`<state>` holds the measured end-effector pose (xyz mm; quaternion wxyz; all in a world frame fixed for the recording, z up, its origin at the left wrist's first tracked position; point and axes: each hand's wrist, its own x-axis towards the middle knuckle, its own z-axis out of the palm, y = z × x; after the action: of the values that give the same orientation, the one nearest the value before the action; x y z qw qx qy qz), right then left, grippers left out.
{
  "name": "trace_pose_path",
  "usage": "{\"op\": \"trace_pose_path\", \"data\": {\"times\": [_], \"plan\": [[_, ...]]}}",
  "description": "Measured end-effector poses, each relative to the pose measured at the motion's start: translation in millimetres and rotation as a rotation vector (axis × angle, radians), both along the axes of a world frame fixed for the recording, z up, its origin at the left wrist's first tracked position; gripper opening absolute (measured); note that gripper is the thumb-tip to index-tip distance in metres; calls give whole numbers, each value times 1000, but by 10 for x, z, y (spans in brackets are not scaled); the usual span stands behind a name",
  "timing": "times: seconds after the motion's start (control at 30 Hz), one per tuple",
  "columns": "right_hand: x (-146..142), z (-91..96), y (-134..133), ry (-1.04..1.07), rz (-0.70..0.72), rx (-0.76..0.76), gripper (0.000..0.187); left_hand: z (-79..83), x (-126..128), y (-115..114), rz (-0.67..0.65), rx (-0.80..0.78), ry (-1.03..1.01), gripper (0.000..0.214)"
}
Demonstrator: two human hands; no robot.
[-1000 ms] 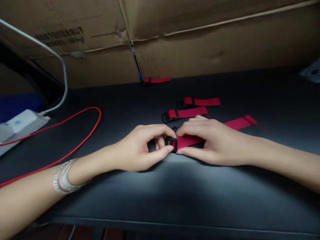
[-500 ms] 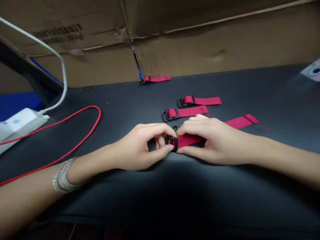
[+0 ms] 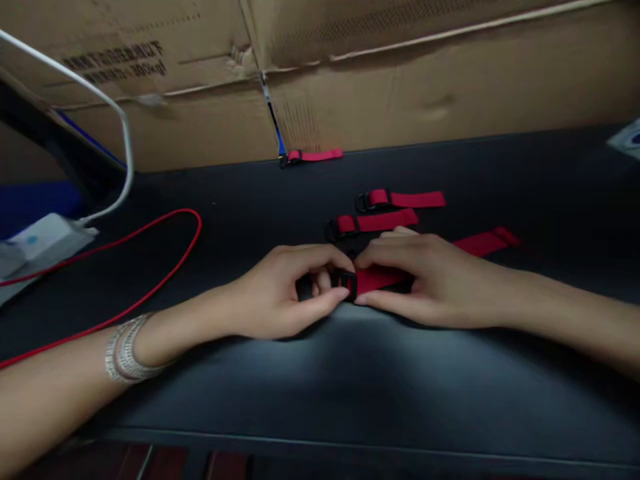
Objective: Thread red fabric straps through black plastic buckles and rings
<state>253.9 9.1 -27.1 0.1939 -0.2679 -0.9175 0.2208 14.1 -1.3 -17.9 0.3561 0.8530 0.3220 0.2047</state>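
My left hand [image 3: 285, 291] pinches a black slide buckle [image 3: 346, 285] between thumb and index finger. From the buckle a red webbing strap [image 3: 381, 277] runs to the right, and my right hand [image 3: 425, 280] grips it close to the buckle. Part of that strap is hidden under my right hand. Another red strap end [image 3: 485, 243] shows beyond my right wrist; whether it belongs to the held strap I cannot tell. Just behind my hands lie two red straps with black buckles, a nearer strap [image 3: 383, 221] and a farther strap [image 3: 415, 199].
Cardboard boxes [image 3: 430, 100] stand along the back of the black table [image 3: 240, 393]. One more red strap [image 3: 320, 155] lies against them. At left are a white power strip [image 3: 45, 243], a white cable [image 3: 127, 143] and a looped red cable [image 3: 193, 247]. A white object [image 3: 627, 139] sits far right.
Both hands keep nearly the same hold on the buckle and strap. The view has shifted slightly, so the table's front edge shows more clearly, and the lighting on the table differs.
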Motion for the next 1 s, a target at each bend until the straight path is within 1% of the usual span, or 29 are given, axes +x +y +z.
{"op": "trace_pose_path", "data": {"times": [0.23, 0.5, 0.73, 1.0], "plan": [[-10, 13, -2, -26, -15, -51, 20, -12, -4, 5, -7, -13, -9, 18], [-1, 19, 0, -18, -3, -56, 22, 7, 2, -2, 9, -28, 7, 18], [2, 2, 0, -6, -6, -11, 20, 0, 3, 7, 8, -23, 12, 18], [0, 21, -7, -22, -11, -37, 21, -4, -5, 1, 5, -26, 2, 18]]}}
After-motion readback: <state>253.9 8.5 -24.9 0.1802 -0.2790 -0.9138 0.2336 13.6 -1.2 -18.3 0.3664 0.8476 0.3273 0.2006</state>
